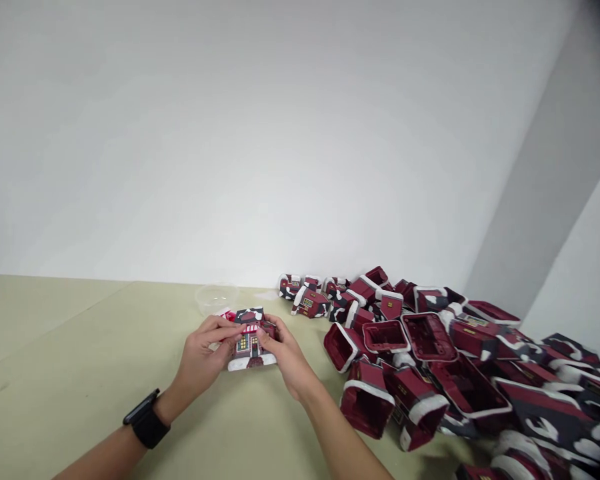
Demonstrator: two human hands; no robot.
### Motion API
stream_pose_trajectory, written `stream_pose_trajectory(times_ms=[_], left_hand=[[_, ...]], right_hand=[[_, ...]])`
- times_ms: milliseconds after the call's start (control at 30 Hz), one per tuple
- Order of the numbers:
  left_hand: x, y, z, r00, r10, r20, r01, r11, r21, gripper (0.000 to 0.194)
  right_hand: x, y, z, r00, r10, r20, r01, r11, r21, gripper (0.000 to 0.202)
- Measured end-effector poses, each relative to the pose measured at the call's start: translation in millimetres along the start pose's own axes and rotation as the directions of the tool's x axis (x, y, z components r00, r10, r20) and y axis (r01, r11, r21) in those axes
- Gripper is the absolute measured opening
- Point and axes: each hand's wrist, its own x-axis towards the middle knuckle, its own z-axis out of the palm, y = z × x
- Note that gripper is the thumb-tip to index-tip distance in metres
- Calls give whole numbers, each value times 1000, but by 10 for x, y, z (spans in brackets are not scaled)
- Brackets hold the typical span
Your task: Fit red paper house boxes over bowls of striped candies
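Note:
A small model house point(254, 359) with a snow-white base, lit yellow windows and a dark, white-patched roof stands upright between my hands, its front toward me. My right hand point(287, 353) grips its right side, thumb on the front. From the left, my left hand point(211, 350) has its thumb and fingers closed at the red-and-white striped awning point(251, 328) above the window and door. The awning sits against the house front; whether it is fixed there I cannot tell. My left wrist wears a black watch point(147, 419).
A clear plastic bowl point(216, 293) stands behind my left hand, with red pieces point(226, 315) near it. Many dark-red model houses point(430, 337) lie piled on the right, several with hollow undersides showing. A pale wall point(280, 147) rises behind the greenish table point(80, 360).

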Motion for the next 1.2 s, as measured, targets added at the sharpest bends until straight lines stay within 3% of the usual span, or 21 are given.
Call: stream_pose_trajectory(times_ms=[200,333,433,500,567,667,1000,1200], left_hand=[[-2,21,22,985,-174,-15,174,985,-13,18],[-14,38,26,983,-179,36,181,982,-50,16],[-39,46,47,965,-260,27,261,963,-72,27],[-64,41,67,928,-371,30,371,920,-121,50],[-88,28,80,863,-498,85,505,844,-179,67],[-101,16,75,781,-605,155,624,764,-166,75],[-54,78,79,847,-502,174,525,839,-140,58],[-35,84,75,852,-491,182,513,852,-100,54]], right_hand=[[7,17,15,998,64,-26,-62,996,61,80],[14,-3,24,998,53,-37,-50,996,67,80],[14,-18,42,997,39,-63,-35,998,61,79],[11,-26,50,998,25,-55,-22,997,69,77],[1,-38,53,999,16,-30,-13,997,82,75],[-26,-72,56,999,17,30,-21,994,105,76],[-31,-108,4,996,-30,82,28,999,29,70],[-13,-88,-73,995,-19,99,21,1000,-20,73]])
